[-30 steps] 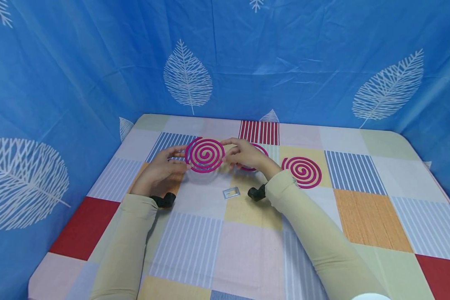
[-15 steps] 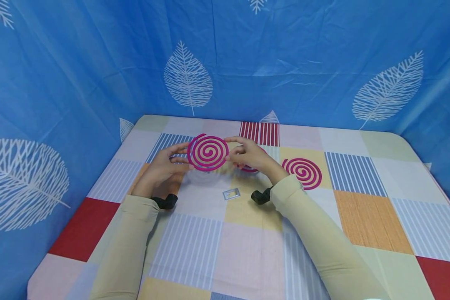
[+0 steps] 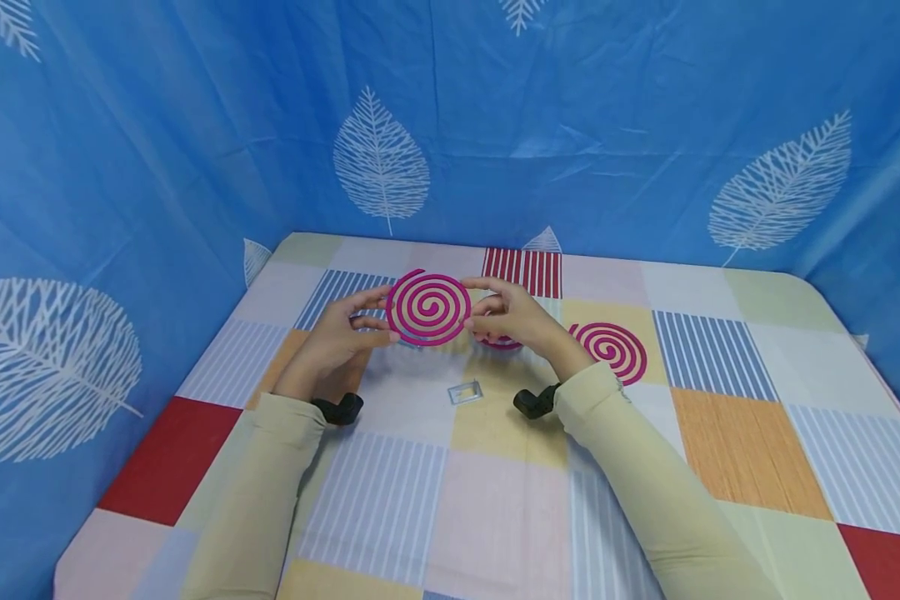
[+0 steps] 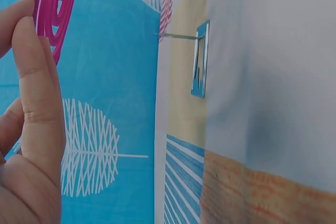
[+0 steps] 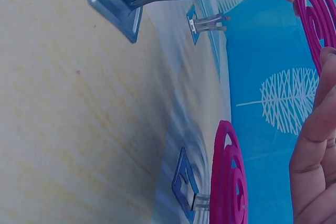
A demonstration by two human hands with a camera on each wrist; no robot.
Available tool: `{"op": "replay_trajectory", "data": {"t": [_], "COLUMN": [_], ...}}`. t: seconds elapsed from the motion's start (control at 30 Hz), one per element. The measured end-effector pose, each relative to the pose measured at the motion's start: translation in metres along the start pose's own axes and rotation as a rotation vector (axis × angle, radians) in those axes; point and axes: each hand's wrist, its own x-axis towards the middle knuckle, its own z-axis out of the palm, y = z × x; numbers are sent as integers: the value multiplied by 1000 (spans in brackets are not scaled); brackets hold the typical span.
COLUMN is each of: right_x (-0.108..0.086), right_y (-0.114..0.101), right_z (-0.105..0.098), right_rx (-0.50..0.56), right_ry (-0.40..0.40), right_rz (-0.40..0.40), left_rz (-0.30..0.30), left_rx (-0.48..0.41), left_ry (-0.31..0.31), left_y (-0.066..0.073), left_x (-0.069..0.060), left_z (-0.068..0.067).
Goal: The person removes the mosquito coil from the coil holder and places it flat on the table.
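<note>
Between both hands is a magenta mosquito coil (image 3: 430, 309), raised above the table with its flat spiral facing me. My left hand (image 3: 339, 337) pinches its left edge between thumb and fingers. At the opposite edge, the thumb and fingertips of my right hand (image 3: 523, 323) hold it. Behind the right hand, a second mosquito coil (image 3: 505, 344) is mostly hidden. A small metal coil stand (image 3: 466, 392) lies on the cloth below the hands, its thin prong sticking up in the left wrist view. The right wrist view shows another coil (image 5: 229, 182) against a metal stand (image 5: 184, 184).
A third mosquito coil (image 3: 609, 352) is to the right, beyond the right wrist. Another metal stand (image 5: 195, 24) shows farther off in the right wrist view. A patchwork cloth (image 3: 506, 508) covers the table, and a blue leaf-print curtain (image 3: 532, 117) encloses its back and sides.
Both hands have carried the held coil slightly to the right and a little closer to the camera. Their hold on it looks the same. The view has tilted slightly.
</note>
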Motion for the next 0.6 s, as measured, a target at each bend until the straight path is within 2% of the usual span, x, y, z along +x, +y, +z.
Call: {"op": "replay_trajectory", "data": {"t": [0.2, 0.47, 0.6], "right_x": [-5, -12, -16], "right_y": [1, 6, 8], "right_z": [-4, -9, -13], "right_rx": [-29, -46, -45], "right_ry": [12, 22, 16], "right_rz": [-22, -1, -23], "left_rz": [27, 50, 73], "left_rx": [12, 39, 28], "left_ry": [-2, -19, -21], "left_y": [1, 1, 2], "left_x": [1, -1, -1], "left_z": [4, 13, 18]}}
